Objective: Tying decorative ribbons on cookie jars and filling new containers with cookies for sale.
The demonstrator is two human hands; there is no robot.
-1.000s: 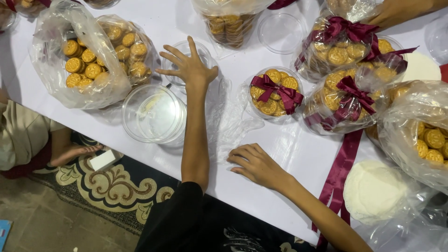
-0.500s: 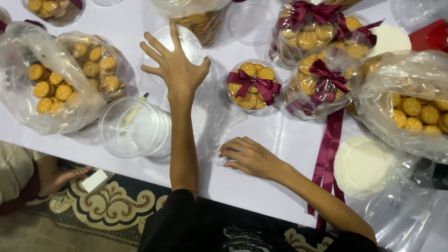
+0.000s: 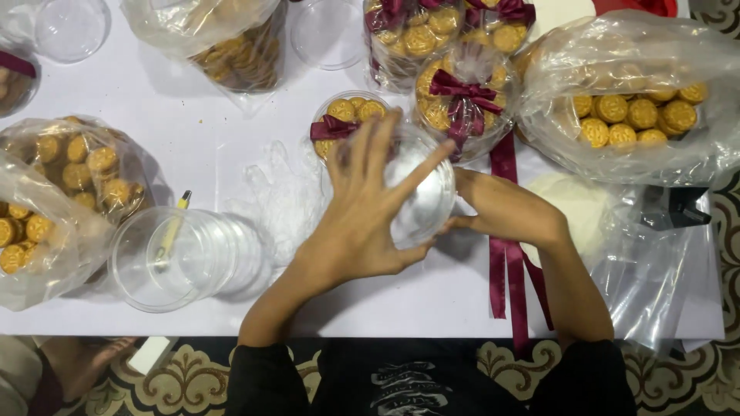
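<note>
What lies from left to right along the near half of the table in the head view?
Clear plastic bags of yellow cookies → stack of clear round plastic containers → left hand → clear round plastic lid → right hand → empty crumpled clear plastic bag.

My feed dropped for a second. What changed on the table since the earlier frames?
The left hand, earlier stretched far across the table, has drawn back and now holds a clear plastic lid. The right hand, earlier resting flat near the table edge, has moved up to grip the lid's other side. The bags of cookies, the stack of clear lids and the ribbon-tied tubs stayed put.
</note>
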